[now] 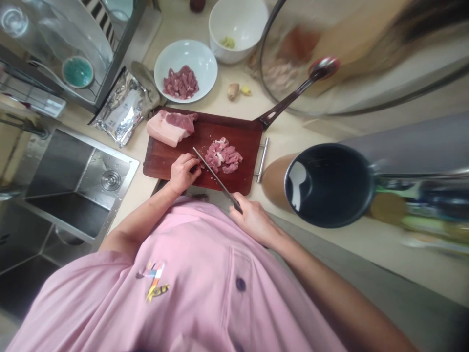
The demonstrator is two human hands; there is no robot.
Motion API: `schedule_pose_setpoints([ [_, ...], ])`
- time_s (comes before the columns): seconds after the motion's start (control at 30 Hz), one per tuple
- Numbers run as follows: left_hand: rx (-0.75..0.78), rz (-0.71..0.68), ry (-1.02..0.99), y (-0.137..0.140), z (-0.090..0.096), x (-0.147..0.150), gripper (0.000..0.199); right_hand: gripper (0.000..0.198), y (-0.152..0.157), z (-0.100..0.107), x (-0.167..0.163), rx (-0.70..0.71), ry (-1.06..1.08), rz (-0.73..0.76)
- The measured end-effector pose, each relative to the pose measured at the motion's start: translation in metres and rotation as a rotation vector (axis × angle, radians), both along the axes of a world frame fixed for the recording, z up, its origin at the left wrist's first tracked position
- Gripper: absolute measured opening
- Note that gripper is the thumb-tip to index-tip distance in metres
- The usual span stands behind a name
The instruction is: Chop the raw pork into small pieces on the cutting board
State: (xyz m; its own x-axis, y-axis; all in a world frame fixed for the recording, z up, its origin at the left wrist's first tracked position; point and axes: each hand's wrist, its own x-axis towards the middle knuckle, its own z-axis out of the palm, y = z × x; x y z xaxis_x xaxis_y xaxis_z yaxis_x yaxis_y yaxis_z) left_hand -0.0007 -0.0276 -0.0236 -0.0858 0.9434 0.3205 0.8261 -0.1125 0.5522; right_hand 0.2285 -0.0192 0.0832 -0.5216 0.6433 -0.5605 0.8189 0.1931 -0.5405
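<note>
My right hand (253,219) is wrapped round the handle of a knife (216,177), whose blade slants up and left over the dark red cutting board (166,164). Close to the left side of the blade, my left hand (184,172) is closed, its curled fingertips pressing a small piece of meat, mostly hidden, against the board. Sliced meat (224,155) lies in a loose pile just right of the blade. Behind my left hand, a larger chunk of pork (171,128) with a pale fat layer rests at the board's far left corner.
Beyond the board stand a white plate (208,73) of cut meat and a white bowl (220,46). Ginger pieces (233,91) lie nearby. A dark spoon (289,101) touches the board's corner. Right is a dark pot (330,186); left are a silver packet (122,110) and sink (128,164).
</note>
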Motion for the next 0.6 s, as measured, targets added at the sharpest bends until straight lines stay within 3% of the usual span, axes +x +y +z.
schedule_pose_setpoints([
  [0.13,-0.035,-0.008,-0.019,0.000,0.000,0.000,0.005,0.019,0.008,-0.014,-0.019,0.035,-0.002,-0.008],
  [0.23,-0.031,0.011,-0.001,0.000,-0.002,0.000,0.004,0.021,0.006,-0.020,-0.013,0.048,0.000,0.011],
  [0.33,-0.015,0.025,0.026,0.000,-0.004,0.001,0.003,0.022,0.003,-0.021,-0.002,0.035,-0.016,0.024],
  [0.6,-0.016,0.022,-0.017,0.000,-0.002,0.000,0.005,0.017,0.011,-0.021,-0.012,-0.021,0.045,-0.045],
])
